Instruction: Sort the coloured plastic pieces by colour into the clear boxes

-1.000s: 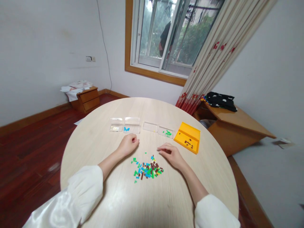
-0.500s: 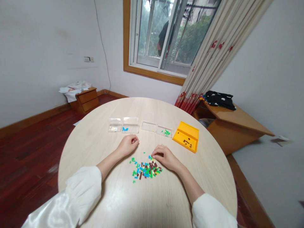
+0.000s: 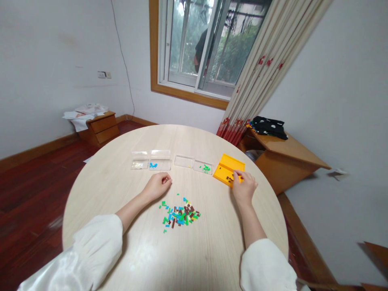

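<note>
Small green, blue, brown and yellow bricks lie in a loose pile (image 3: pixel 182 215) at the middle of the round table (image 3: pixel 145 250). Above the pile to the left, my left hand (image 3: pixel 157 186) rests on the table with its fingers curled; whatever is between them is too small to tell. Over the right part of the yellow box (image 3: pixel 232 162), which has brown pieces inside, is my right hand (image 3: pixel 245 188), its fingertips pinched together. Any piece in that pinch is hidden. One clear box (image 3: pixel 160 165) holds blue pieces, another clear box (image 3: pixel 198 171) green ones.
A clear box (image 3: pixel 139 166) with pale pieces stands at the left of the row; another clear box (image 3: pixel 183 161) with a tiny yellow piece is in the middle. Beyond the table are a small drawer cabinet (image 3: pixel 104 127), a curtain (image 3: pixel 266 64) and a tilted wooden cabinet (image 3: pixel 279 161).
My right hand has moved from the top right of the pile to the yellow box, covering part of it. The left hand stays in place on the table. The whole view has shifted slightly.
</note>
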Demonstrator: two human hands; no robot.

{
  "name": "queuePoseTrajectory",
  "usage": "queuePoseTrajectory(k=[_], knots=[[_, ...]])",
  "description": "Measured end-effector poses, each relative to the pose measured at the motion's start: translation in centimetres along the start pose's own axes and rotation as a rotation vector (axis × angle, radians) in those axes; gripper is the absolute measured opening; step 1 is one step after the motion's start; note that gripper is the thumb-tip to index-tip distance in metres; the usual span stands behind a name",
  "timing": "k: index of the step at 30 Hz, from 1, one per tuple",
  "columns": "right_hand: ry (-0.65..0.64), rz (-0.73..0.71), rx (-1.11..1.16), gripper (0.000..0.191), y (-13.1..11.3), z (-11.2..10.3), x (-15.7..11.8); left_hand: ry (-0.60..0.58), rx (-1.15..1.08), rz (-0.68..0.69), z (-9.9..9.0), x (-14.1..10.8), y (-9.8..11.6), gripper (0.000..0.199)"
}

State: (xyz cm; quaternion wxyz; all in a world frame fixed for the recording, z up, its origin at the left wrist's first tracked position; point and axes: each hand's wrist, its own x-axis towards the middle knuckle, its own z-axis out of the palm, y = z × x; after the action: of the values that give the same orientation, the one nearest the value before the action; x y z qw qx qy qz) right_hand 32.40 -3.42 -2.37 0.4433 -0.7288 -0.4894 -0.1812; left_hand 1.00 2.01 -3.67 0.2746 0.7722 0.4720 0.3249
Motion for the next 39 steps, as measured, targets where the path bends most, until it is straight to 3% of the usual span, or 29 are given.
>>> queuePoseTrajectory(k=[4,10,16,21,24,27,29,33,37,39], knots=[[-0.007,0.022,-0.050,0.032,0.9,0.5,-0.2,0.001,-0.006,0.000,-0.1,-0.1,-0.1,0.018],[-0.009,0.000,-0.033,0.033,0.4,0.6,-0.4,-0.019,0.004,0.043,-0.1,-0.1,-0.1,0.019],[-0.055,-0.038,0.018,0.030,-0.5,1.2,-0.8,-0.130,-0.053,0.111,-0.1,-0.5,0.7,0.021],[-0.111,-0.074,0.129,0.028,-2.0,1.5,-1.3,-0.228,0.027,0.206,0.1,-0.9,1.5,0.017],[-0.285,-0.130,0.370,0.024,-4.2,1.8,-2.4,-0.172,0.045,0.159,0.3,-0.7,1.3,0.021],[-0.574,-0.229,0.550,0.015,-7.3,2.0,-4.2,-0.055,0.083,0.071,0.2,-0.3,0.8,0.031],[-0.765,-0.309,0.569,0.012,-9.2,2.2,-5.5,-0.040,0.098,0.033,-0.2,-0.1,0.4,0.033],[-0.950,-0.369,0.540,0.016,-11.3,2.4,-6.8,-0.254,0.008,-0.001,-2.2,-0.1,0.3,0.030],[-0.962,-0.362,0.556,0.006,-11.7,2.5,-7.0,-0.566,-0.119,-0.020,-4.1,-0.4,0.3,0.023],[-0.951,-0.364,0.564,0.009,-11.6,2.6,-7.1,-0.708,-0.123,-0.014,-4.6,-0.6,0.3,0.029]])
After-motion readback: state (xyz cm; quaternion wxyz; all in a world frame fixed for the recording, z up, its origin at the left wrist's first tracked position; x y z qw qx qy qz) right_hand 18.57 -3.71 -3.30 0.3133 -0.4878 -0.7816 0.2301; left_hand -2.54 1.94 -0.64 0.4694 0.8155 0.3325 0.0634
